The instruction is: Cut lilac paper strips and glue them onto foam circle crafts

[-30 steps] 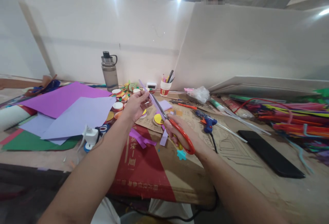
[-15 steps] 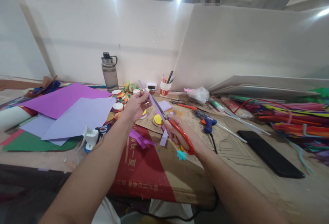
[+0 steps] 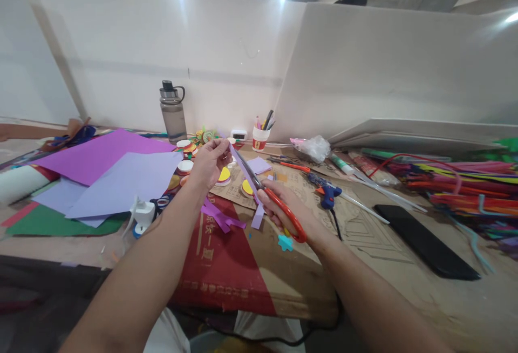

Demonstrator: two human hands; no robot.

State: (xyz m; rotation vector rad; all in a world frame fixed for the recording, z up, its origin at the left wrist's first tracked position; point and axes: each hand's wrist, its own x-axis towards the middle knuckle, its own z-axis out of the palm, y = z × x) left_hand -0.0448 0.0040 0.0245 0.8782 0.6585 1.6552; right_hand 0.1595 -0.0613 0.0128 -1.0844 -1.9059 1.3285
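My left hand pinches one end of a thin light purple paper strip. In my right hand are red-handled scissors, their blades pointing up and left along the strip. Below the hands, bright purple paper scraps and a pale purple scrap lie on a red and brown cardboard sheet. A turquoise flower-shaped piece rests under the scissor handles. Yellow-topped round pieces sit just beyond the scissors.
Purple sheets and a white plug are at left. A bottle and a pen cup stand at the back. Rightward lie a blue glue gun, a black phone and colourful pipe cleaners.
My left hand has moved slightly left and up with the strip, uncovering more of a yellow-topped round piece. The scissors remain in my right hand, nearly in place.
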